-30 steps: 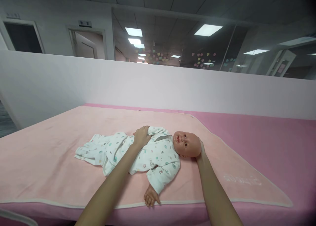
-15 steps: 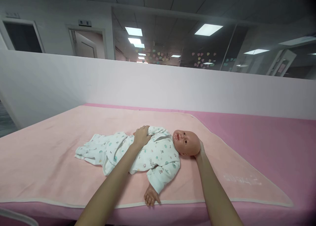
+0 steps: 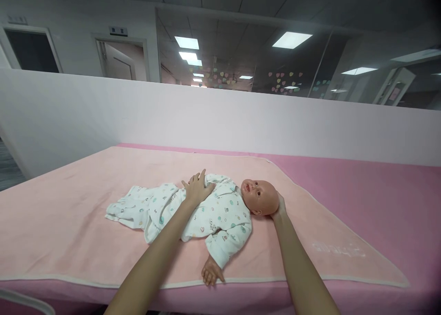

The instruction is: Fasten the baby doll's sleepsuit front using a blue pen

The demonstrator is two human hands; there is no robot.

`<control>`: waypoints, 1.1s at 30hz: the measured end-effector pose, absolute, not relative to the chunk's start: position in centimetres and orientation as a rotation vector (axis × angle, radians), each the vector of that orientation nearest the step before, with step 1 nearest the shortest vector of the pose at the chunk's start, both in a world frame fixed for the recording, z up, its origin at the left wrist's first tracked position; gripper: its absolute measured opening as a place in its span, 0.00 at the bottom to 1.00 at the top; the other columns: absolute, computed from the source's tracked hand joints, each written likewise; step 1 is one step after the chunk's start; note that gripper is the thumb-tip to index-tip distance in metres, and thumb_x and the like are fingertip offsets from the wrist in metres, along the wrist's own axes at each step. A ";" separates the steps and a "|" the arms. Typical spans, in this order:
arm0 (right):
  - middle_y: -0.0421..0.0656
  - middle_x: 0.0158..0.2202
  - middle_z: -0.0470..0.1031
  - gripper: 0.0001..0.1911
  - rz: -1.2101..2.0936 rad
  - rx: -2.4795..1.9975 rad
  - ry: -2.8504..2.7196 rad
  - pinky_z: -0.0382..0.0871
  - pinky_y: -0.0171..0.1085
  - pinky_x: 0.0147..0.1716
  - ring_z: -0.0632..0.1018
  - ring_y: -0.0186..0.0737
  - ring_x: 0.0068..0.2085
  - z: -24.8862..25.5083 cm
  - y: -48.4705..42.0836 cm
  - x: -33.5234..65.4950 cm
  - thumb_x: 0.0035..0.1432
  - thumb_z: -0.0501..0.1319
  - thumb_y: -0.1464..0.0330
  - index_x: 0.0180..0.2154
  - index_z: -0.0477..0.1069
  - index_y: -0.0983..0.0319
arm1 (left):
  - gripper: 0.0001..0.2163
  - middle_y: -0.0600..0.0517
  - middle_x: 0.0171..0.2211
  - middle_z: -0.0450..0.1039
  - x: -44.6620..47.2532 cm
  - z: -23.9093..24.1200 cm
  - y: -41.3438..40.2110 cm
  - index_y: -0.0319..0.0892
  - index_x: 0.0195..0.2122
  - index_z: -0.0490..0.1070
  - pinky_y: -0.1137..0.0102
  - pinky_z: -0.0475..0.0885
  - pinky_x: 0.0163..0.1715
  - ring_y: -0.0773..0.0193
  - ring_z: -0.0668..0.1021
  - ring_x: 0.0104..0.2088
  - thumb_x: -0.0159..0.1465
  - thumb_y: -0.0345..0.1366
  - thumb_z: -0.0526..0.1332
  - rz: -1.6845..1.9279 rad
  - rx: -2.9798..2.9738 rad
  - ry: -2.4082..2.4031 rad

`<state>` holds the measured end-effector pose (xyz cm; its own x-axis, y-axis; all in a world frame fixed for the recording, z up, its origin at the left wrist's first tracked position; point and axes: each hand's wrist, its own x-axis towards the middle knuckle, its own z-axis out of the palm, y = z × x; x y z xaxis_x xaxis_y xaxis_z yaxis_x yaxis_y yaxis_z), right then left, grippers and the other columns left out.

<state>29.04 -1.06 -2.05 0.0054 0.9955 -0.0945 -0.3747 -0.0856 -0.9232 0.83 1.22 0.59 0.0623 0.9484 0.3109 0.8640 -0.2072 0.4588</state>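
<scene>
a baby doll [image 3: 220,209] lies on its back on a pale pink blanket [image 3: 86,223], head toward the right and legs toward the left. it wears a white romper [image 3: 193,211] printed with small coloured shapes. its bare head [image 3: 260,197] is bald, face turned up, eyes open. one bare doll hand [image 3: 212,275] sticks out of the sleeve near the blanket's front edge.

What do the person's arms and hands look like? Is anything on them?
Both arms are bare right up to the picture's bottom edge: no sleeves show. The left hand and right hand wear no gloves, and I see no rings, watch or bracelets.
</scene>
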 end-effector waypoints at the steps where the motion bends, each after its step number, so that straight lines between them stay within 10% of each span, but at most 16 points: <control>1: 0.49 0.39 0.71 0.18 1.445 -0.971 -0.795 0.68 0.48 0.40 0.74 0.45 0.41 -2.2 -1.0 29.1 0.47 0.51 0.58 0.36 0.67 0.62 | 0.31 0.42 0.58 0.51 0.8 0.5 1.3 0.48 0.59 0.43 0.42 0.42 0.50 0.47 0.55 0.56 0.56 0.53 0.48 0.880 2.183 1.840; 12: 0.42 0.24 0.71 0.15 0.813 -1.071 -0.522 0.69 0.42 0.29 0.73 0.41 0.28 -2.0 0.1 30.1 0.42 0.54 0.60 0.31 0.66 0.62 | 0.22 0.48 0.55 0.56 1.1 0.9 0.4 0.50 0.55 0.53 0.49 0.40 0.54 0.56 0.59 0.55 0.60 0.46 0.49 1.213 2.355 1.554; 23: 0.46 0.30 0.72 0.10 -0.437 -1.156 -1.208 0.62 0.41 0.40 0.70 0.41 0.35 0.1 -2.1 24.3 0.51 0.52 0.66 0.29 0.69 0.62 | 0.15 0.50 0.38 0.73 2.0 1.9 -1.2 0.44 0.39 0.71 0.68 0.63 0.40 0.59 0.71 0.40 0.57 0.45 0.53 0.966 2.597 1.091; 33: 0.43 0.24 0.70 0.11 -0.372 -0.999 -2.069 0.60 0.35 0.29 0.69 0.37 0.28 -0.7 -3.0 18.2 0.52 0.49 0.72 0.26 0.70 0.61 | 0.15 0.51 0.28 0.73 3.1 0.7 -0.3 0.41 0.31 0.72 0.71 0.64 0.32 0.64 0.71 0.30 0.60 0.42 0.48 1.192 2.239 1.145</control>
